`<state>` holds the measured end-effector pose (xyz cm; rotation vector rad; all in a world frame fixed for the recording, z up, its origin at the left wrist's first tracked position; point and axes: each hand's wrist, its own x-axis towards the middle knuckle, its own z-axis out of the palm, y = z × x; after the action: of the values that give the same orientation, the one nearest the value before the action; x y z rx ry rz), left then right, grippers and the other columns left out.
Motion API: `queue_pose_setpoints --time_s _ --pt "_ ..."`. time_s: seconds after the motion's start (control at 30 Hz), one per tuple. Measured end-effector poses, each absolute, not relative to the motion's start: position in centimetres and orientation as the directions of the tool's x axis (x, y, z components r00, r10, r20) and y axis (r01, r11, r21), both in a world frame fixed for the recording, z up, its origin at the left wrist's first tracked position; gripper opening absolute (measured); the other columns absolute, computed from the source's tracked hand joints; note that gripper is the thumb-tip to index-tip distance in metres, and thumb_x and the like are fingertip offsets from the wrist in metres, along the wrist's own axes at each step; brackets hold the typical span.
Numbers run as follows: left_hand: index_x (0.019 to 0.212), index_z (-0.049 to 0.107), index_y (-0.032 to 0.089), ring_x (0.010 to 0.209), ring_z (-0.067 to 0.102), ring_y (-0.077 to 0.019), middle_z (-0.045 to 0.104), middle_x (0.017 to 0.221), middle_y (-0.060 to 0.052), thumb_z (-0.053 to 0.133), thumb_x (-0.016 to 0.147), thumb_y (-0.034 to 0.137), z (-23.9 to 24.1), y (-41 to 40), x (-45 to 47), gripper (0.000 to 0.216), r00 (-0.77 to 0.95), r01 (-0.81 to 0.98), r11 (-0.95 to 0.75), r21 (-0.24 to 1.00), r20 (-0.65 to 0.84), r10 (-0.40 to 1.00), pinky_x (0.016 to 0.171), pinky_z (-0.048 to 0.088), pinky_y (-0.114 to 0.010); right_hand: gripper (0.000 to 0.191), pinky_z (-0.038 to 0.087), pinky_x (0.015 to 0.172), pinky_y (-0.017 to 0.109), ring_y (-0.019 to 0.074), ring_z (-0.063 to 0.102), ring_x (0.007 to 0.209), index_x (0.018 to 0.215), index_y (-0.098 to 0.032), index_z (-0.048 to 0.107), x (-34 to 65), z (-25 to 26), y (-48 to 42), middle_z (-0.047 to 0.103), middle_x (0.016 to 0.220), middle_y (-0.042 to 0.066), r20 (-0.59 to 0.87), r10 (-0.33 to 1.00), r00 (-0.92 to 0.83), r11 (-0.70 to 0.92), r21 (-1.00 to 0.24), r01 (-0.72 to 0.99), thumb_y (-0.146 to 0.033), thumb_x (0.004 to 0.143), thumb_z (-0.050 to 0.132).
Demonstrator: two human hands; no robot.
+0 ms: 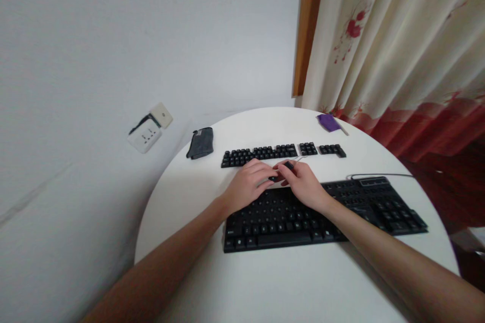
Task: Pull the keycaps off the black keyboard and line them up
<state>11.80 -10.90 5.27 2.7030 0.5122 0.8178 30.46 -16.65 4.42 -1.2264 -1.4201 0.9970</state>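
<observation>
My left hand is over the upper left of a black keyboard, its thumb and fingers pinched on a small black keycap. Beside it, my right hand closes on a small black piece with thin wires sticking out, which looks like a keycap puller. The two hands' fingertips nearly meet. On the keyboard, the lower rows carry keycaps, while bare switches show in upper rows. My hands and forearms hide part of it. Behind it, loose black keycaps stand in lined-up blocks.
The white round table meets a wall at the left. A dark grey pouch lies near its left edge, a purple cloth flag on a stick at the back right. The keyboard's cable runs off right. Curtains hang behind.
</observation>
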Motion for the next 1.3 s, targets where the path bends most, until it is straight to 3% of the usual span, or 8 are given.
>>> queue_pose_setpoints --time_s 0.2,0.3,0.57,0.67,0.83,1.1,1.3 --pt "0.103 0.069 0.022 0.099 0.055 -0.0204 0.067 0.108 -0.005 0.056 0.094 0.023 5.5 -10.9 11.7 0.016 0.785 0.291 -0.932 0.217 0.503 0.362 0.09 0.047 -0.038 0.029 0.053 0.067 0.029 0.0184 0.068 0.075 0.095 -0.014 0.068 30.4 4.2 -16.5 0.071 0.084 0.007 0.165 0.986 -0.014 0.165 -0.976 0.145 -0.039 0.094 0.052" --pt "0.101 0.069 0.022 0.099 0.054 -0.0206 0.065 0.107 -0.006 0.057 0.094 0.022 5.8 -11.1 11.7 0.014 0.785 0.306 -0.928 0.214 0.494 0.373 0.089 0.047 -0.038 0.027 0.052 0.071 0.029 0.017 0.066 0.074 0.093 -0.014 0.068 30.3 4.2 -16.6 0.07 0.081 0.005 0.195 0.981 -0.008 0.194 -0.971 0.143 -0.036 0.094 0.052" --pt "0.102 0.068 0.021 0.097 0.056 -0.0192 0.067 0.107 -0.006 0.059 0.093 0.023 5.8 -11.4 11.8 0.013 0.809 0.192 -0.94 0.281 0.497 0.314 0.089 0.046 -0.036 0.028 0.048 0.063 0.027 0.0145 0.06 0.063 0.075 -0.017 0.062 30.3 4.2 -16.5 0.064 0.068 0.002 0.174 0.984 0.029 0.166 -0.969 0.18 -0.034 0.093 0.051" --pt "0.101 0.068 0.021 0.096 0.059 -0.0184 0.07 0.102 -0.004 0.062 0.092 0.024 5.6 -10.8 11.7 0.011 0.72 0.215 -0.926 0.309 0.591 0.364 0.089 0.046 -0.036 0.028 0.048 0.064 0.028 0.0156 0.062 0.066 0.079 -0.016 0.063 30.2 3.9 -16.4 0.067 0.071 0.004 0.135 0.99 0.034 0.128 -0.98 0.154 -0.036 0.093 0.049" --pt "0.095 0.068 0.021 0.09 0.061 -0.0199 0.073 0.093 -0.003 0.072 0.084 0.028 5.0 -8.7 10.9 0.013 0.453 0.423 -0.834 0.355 0.714 0.534 0.084 0.049 -0.038 0.028 0.048 0.065 0.028 0.0163 0.065 0.069 0.087 -0.014 0.064 30.2 3.0 -16.0 0.072 0.076 0.007 0.073 0.995 0.069 0.062 -0.987 0.151 -0.036 0.094 0.047" --pt "0.088 0.071 0.023 0.087 0.063 -0.0207 0.075 0.092 -0.003 0.072 0.083 0.031 4.4 -7.1 9.9 0.01 0.491 0.488 -0.819 0.303 0.68 0.544 0.083 0.049 -0.04 0.028 0.048 0.065 0.028 0.0161 0.064 0.067 0.085 -0.014 0.065 30.1 2.4 -15.7 0.072 0.074 0.007 0.087 0.994 0.069 0.071 -0.977 0.203 -0.034 0.094 0.047" --pt "0.086 0.073 0.022 0.088 0.063 -0.0204 0.075 0.089 -0.002 0.071 0.084 0.032 7.0 -6.1 9.9 0.01 0.349 0.534 -0.777 0.334 0.75 0.562 0.086 0.048 -0.039 0.026 0.049 0.065 0.028 0.0166 0.066 0.066 0.082 -0.015 0.066 30.1 2.1 -15.5 0.072 0.073 0.007 0.112 0.991 0.076 0.093 -0.971 0.221 -0.03 0.093 0.048"
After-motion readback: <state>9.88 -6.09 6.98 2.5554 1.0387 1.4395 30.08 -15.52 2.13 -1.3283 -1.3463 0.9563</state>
